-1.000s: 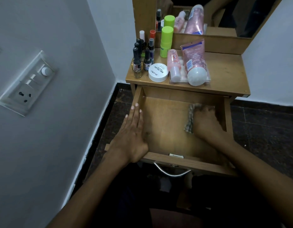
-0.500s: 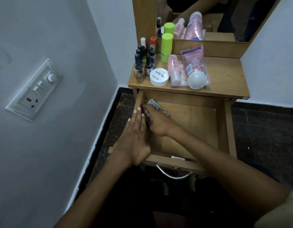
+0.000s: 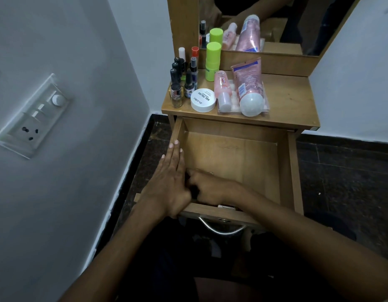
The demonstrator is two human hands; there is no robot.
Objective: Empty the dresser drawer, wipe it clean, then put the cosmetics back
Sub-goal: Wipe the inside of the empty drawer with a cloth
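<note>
Fingers (image 3: 174, 153) of left hand (image 3: 167, 186) flat on drawer (image 3: 284, 171) wall; right hand (image 3: 207, 188) fisted near-left inside, contents hidden.

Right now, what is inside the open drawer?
Only the right hand, closed at the near left corner of the drawer; the bare floor shows elsewhere. Anything under that hand is hidden.

Open drawer (image 3: 284, 171) floor right of both hands (near-left corner occupied), cosmetics (image 3: 212, 88) crowding dresser top (image 3: 293, 101).
</note>
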